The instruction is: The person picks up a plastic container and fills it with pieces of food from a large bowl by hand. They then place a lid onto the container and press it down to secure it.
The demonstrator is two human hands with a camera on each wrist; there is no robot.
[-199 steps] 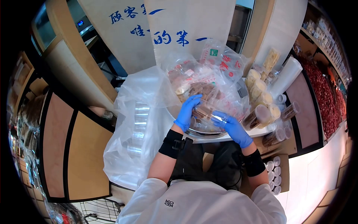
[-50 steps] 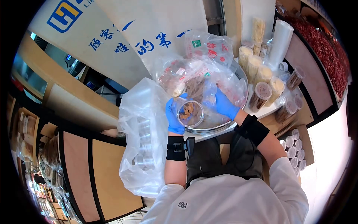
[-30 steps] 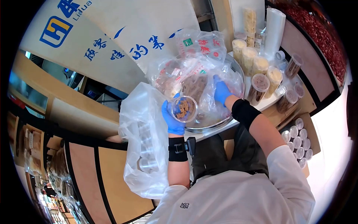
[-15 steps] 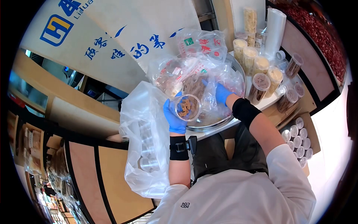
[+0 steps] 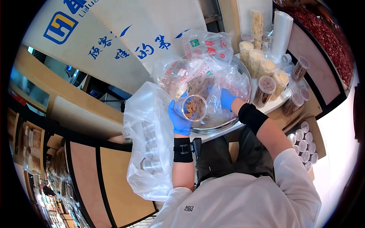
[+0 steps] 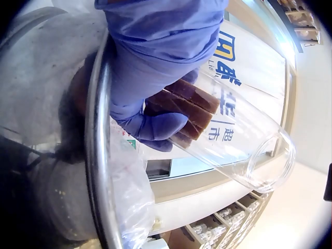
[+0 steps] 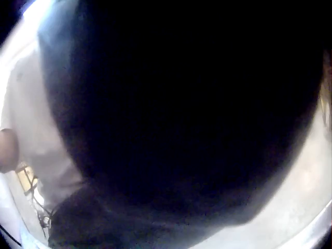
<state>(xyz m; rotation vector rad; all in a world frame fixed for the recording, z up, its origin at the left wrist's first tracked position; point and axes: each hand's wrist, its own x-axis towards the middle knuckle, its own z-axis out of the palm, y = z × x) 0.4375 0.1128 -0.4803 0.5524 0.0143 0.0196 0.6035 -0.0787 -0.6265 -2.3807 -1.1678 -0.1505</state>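
Clear plastic forms the tall cylindrical jar (image 6: pixel 238 140), held over a round silvery metal tray (image 5: pixel 216 130); squared brown sticks (image 6: pixel 189 106) sit at its lower end. Earlier both hands held it sideways; now the blue-gloved left hand (image 5: pixel 180 119) alone grips it, while the blue-gloved right hand (image 5: pixel 228 99) lies partly behind crumpled clear plastic (image 5: pixel 216 70), its grip impossible to tell. Behind hang white panels (image 5: pixel 129 22) with blue lettering; beneath is a white table (image 5: pixel 270 108).

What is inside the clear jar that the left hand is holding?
Brown blocks lie inside the jar, at the end gripped by the left hand. Its fingers cover part of them, so their full number cannot be seen.
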